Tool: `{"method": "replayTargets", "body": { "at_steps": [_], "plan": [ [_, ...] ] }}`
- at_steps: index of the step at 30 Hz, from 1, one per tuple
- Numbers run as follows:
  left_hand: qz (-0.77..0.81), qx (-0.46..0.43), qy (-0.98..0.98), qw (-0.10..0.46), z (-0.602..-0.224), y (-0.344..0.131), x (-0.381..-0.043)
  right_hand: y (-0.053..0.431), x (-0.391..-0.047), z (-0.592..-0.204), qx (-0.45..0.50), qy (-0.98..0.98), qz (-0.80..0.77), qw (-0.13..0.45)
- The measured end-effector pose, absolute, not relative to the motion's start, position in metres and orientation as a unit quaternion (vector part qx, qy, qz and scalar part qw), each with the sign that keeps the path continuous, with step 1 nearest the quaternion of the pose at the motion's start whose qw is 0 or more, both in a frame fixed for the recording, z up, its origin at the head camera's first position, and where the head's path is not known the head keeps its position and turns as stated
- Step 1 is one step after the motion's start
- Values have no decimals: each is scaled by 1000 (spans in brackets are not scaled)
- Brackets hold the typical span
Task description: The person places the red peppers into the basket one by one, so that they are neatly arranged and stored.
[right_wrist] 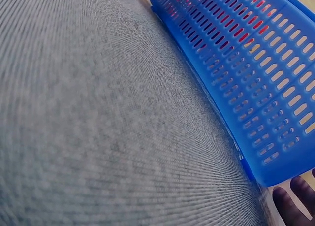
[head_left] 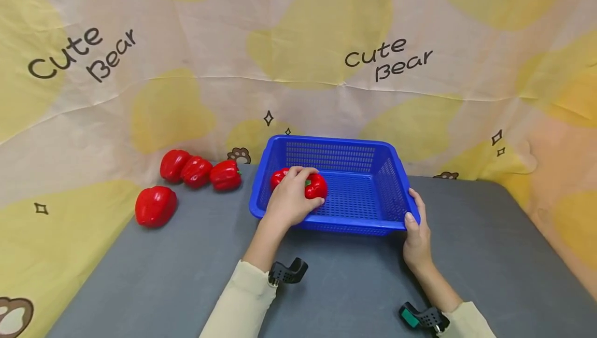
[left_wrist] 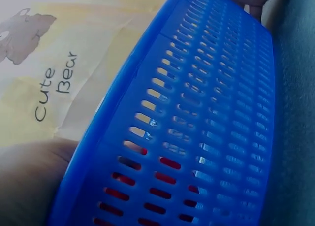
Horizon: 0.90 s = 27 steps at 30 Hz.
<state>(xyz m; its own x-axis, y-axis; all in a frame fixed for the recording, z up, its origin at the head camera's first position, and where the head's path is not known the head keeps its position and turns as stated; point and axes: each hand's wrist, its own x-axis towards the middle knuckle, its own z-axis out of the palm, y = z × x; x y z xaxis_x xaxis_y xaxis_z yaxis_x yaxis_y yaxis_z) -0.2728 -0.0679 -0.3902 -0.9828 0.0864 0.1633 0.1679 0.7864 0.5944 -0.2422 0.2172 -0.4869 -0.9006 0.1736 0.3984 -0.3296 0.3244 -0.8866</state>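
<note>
A blue plastic basket [head_left: 359, 223] with slotted walls sits toward the back of the table. My left hand [head_left: 290, 199] reaches over its front rim and grips a red bell pepper [head_left: 317, 186] with a green stem inside. Another red bell pepper [head_left: 279, 176] lies just left of it in the basket, partly behind the hand. My right hand [head_left: 416, 242] holds the basket's front right corner, thumb over the rim and fingers along the outer side. Through the slots of the basket wall [left_wrist: 236, 88] in the left wrist view, bits of red show near the hand.
Left of the basket, a row of three red bell peppers [head_left: 197, 172] lies on the grey table [head_left: 345, 286]. One more red pepper [head_left: 156, 206] lies nearer on the table's left edge. A patterned cloth [head_left: 298, 32] hangs behind the table.
</note>
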Motion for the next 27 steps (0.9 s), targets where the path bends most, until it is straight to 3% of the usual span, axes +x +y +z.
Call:
{"method": "replayTargets", "body": {
  "at_steps": [11,27],
  "plan": [
    [-294,-116,-947,58,-394,-65,-300,215,-238,-491,33,-795,574,194],
    [-154,-173,-971,51,-397,-60,-309,216,-241,-485,41,-800,567,194]
  ]
}}
